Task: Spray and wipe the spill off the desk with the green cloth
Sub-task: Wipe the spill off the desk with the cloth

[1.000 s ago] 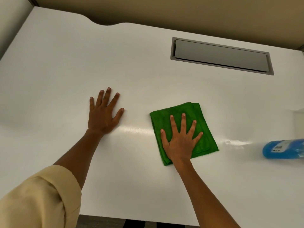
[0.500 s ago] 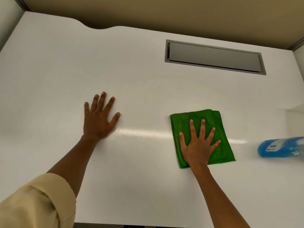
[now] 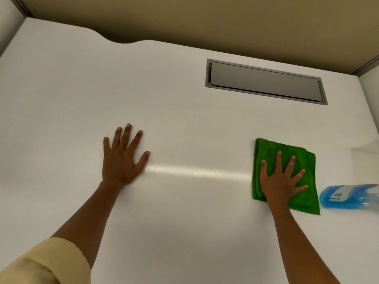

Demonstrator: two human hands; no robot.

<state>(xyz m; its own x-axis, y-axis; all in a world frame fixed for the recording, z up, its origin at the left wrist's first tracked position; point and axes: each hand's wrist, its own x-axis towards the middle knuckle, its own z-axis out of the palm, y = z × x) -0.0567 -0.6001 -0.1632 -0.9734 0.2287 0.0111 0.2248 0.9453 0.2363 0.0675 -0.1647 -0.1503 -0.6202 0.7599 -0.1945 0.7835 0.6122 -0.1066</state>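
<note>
The folded green cloth (image 3: 268,149) lies on the white desk (image 3: 184,232) at the right. My right hand (image 3: 281,181) lies flat on top of it, fingers spread, pressing it down. My left hand (image 3: 121,160) rests palm down on the bare desk at centre left, fingers apart, holding nothing. A shiny streak (image 3: 194,172) runs across the desk between the two hands. The blue spray bottle (image 3: 348,196) lies on its side just right of the cloth, cut off by the frame edge.
A grey cable hatch (image 3: 264,80) is set into the desk behind the cloth. A tan partition (image 3: 225,21) stands along the desk's back edge. A white panel (image 3: 371,111) bounds the right side.
My right hand has slid the green cloth to the right, from the desk's middle to beside the spray bottle. My left hand has stayed flat in place.
</note>
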